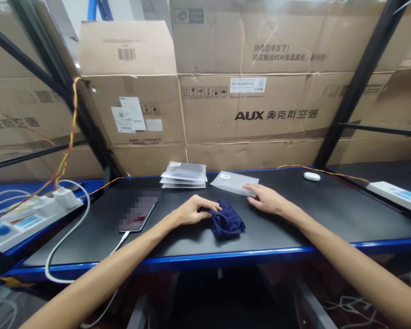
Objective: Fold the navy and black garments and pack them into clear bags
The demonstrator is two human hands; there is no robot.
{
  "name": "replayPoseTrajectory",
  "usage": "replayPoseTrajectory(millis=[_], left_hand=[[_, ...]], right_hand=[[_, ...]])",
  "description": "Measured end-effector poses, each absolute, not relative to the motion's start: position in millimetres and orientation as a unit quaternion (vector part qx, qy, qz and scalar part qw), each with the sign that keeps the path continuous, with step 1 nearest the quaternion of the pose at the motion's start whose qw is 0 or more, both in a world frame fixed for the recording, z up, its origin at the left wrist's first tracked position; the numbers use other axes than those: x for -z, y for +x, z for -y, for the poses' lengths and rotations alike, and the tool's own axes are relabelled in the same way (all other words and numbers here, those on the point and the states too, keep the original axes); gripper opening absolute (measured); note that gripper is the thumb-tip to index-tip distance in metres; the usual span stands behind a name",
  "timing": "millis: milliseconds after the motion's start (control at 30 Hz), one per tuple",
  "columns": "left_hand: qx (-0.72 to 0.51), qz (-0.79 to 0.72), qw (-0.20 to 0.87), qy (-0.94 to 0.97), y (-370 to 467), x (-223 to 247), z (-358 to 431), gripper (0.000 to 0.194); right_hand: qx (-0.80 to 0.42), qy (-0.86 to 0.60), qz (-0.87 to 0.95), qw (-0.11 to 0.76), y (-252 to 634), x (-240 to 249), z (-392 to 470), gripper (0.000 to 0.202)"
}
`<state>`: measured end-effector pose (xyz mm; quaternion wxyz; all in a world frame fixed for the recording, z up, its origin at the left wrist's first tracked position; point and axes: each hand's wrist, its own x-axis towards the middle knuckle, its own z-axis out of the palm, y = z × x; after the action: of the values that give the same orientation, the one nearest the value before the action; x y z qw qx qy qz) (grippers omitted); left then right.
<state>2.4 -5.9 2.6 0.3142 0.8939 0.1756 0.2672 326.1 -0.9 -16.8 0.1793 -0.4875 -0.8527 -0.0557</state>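
Observation:
A crumpled dark navy cloth point(228, 224) lies on the black tabletop in front of me. My left hand point(195, 210) pinches its upper left edge between thumb and fingers. Further back and to the right, a flat frosted plastic bag point(233, 182) with a small white label rests on the table. The fingers of my right hand point(265, 199) are on that bag's right corner, thumb just below it; whether they grip it or only touch it is hard to see. Behind my left hand sits a stack of similar frosted bags point(184, 173).
A phone point(139, 214) on a white charging cable lies at the left. Power strips stand at the far left point(34, 214) and far right point(395, 195). A small white case point(311, 176) sits at the back right. Large cardboard boxes point(260, 128) wall off the rear.

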Motion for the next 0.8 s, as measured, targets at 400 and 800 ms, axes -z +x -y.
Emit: replayPoseTrajectory(millis=[400,800], left_hand=[[-0.267,-0.179,0.235,0.917,4,1,5,0.019],[-0.197,-0.309,-0.023,0.930,15,-6,25,0.044]], right_hand=[[-0.004,-0.484,0.867,0.116,327,7,-53,0.040],[0.011,-0.492,0.858,0.145,330,16,-62,0.045]])
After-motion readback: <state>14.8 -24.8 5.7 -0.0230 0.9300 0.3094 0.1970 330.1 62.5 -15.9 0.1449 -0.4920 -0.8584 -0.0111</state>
